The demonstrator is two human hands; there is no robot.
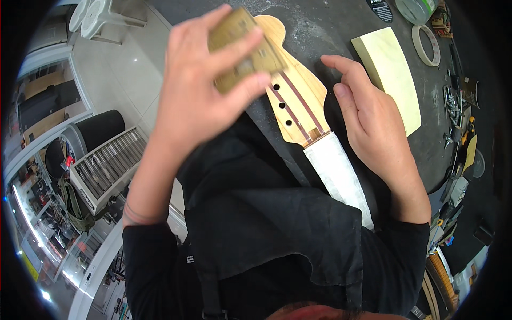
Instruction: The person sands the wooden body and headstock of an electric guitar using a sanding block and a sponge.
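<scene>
A pale wooden guitar neck lies on the dark bench, its headstock (306,96) pointing away from me. Dark stripes run along the headstock, beside a row of round holes. White covering (338,173) wraps the fretboard part of the neck, which runs down beside my black apron. My left hand (200,80), slightly blurred, grips a folded piece of brownish sandpaper (242,45) over the headstock's left edge; whether it touches the wood I cannot tell. On the other side, my right hand (370,114) holds nothing, its thumb and index finger apart near the headstock.
Right of my right hand stands a pale yellow block (389,72). Beyond it are a roll of masking tape (425,47) and a clear container (415,9). Small tools and hardware (453,104) crowd the bench's right side. White plastic stools (104,21) stand at far left.
</scene>
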